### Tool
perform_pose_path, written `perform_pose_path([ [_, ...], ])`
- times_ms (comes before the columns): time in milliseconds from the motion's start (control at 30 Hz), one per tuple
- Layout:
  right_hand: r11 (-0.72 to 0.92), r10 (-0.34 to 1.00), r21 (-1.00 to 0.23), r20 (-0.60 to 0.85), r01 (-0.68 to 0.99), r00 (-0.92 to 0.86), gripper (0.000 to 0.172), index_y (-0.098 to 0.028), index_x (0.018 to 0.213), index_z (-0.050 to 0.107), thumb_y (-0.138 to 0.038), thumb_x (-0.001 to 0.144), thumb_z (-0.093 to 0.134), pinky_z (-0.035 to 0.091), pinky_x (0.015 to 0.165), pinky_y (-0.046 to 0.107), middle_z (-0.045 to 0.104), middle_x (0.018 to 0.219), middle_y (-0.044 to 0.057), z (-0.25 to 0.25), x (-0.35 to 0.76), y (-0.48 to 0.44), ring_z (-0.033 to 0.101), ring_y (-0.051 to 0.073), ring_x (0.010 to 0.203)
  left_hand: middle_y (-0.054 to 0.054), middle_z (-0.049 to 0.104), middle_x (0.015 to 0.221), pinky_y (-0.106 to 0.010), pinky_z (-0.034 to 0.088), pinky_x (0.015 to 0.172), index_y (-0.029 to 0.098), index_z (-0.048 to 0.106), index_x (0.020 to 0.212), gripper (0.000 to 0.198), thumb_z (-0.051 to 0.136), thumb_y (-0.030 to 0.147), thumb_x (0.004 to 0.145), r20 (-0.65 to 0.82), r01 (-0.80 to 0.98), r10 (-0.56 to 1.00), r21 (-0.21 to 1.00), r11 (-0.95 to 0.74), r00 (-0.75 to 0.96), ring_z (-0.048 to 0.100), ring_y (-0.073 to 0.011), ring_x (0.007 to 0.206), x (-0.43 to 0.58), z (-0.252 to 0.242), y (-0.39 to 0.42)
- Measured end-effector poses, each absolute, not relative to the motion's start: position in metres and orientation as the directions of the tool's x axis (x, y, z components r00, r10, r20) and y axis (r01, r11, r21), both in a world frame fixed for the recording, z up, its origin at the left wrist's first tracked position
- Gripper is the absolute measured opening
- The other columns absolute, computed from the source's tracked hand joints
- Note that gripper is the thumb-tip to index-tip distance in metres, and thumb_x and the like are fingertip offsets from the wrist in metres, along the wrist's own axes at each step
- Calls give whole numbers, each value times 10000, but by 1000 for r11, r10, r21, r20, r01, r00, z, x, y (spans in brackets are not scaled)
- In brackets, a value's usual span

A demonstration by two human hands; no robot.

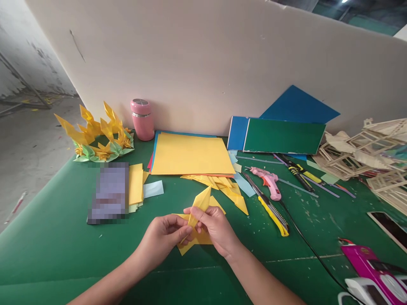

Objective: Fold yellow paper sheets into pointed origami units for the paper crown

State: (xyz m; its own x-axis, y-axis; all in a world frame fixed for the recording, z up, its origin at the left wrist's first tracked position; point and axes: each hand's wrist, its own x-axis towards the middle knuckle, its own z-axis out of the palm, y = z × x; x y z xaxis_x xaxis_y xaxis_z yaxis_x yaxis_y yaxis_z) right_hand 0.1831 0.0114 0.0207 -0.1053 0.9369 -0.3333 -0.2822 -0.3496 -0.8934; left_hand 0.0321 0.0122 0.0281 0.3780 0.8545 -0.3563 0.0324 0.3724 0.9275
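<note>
Between my two hands is a folded yellow paper piece [201,201], narrow and pointed at its upper end. My left hand [167,233] pinches its lower end between thumb and fingers. My right hand [218,226] grips it higher up, the thumb lying across its front. Under the hands lies more yellow paper [203,239] on the green table, partly hidden by my fingers. Just beyond, several folded yellow pieces [237,197] rest in a loose pile in front of a stack of coloured sheets with a yellow sheet [192,154] on top.
A yellow and green paper crown [104,140], a pink flask [143,120] and a blurred dark rectangle [110,192] stand or lie left. A yellow utility knife [273,214], a corded pink glue gun [267,180], a phone [391,226] and a wooden stick model [346,154] are right.
</note>
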Motion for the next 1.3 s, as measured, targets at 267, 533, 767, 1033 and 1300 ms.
perform_pose_path([
  [267,-353,935,-885,-320,-304,-154,335,-175,715,773,-500,636,768,343,539,238,462,460,-51,19,186,14,367,71,481,-2,625,577,-260,473,565,162,603,645,459,743,595,582,-362,-8,833,916,402,419,564,-131,536,33,24,12],
  [533,-370,922,-885,-311,-285,-229,338,-168,742,776,-486,624,781,365,565,247,519,507,-31,16,184,12,408,90,525,1,629,601,-245,472,500,164,594,708,510,674,660,623,-346,45,848,932,360,401,582,-137,511,36,26,9],
  [767,-388,921,-843,-367,-372,-130,401,-161,689,763,-555,614,756,342,547,238,590,567,-3,16,185,15,415,88,515,15,601,556,-237,441,469,186,508,612,501,666,661,622,-341,76,845,937,342,412,553,-120,464,36,27,6],
  [1033,-422,900,-750,-413,-509,-137,399,-176,778,767,-502,554,817,393,631,234,601,633,-19,18,188,18,501,102,620,7,611,535,-238,421,472,180,487,598,517,711,646,580,-381,44,811,913,405,444,550,-116,451,33,28,7],
  [1300,-411,908,-773,-391,-483,-147,389,-169,737,765,-514,566,817,382,605,222,587,600,-20,17,189,16,487,90,595,8,623,544,-241,442,496,175,522,654,473,689,615,617,-404,115,798,911,397,447,586,-134,492,34,25,7],
])
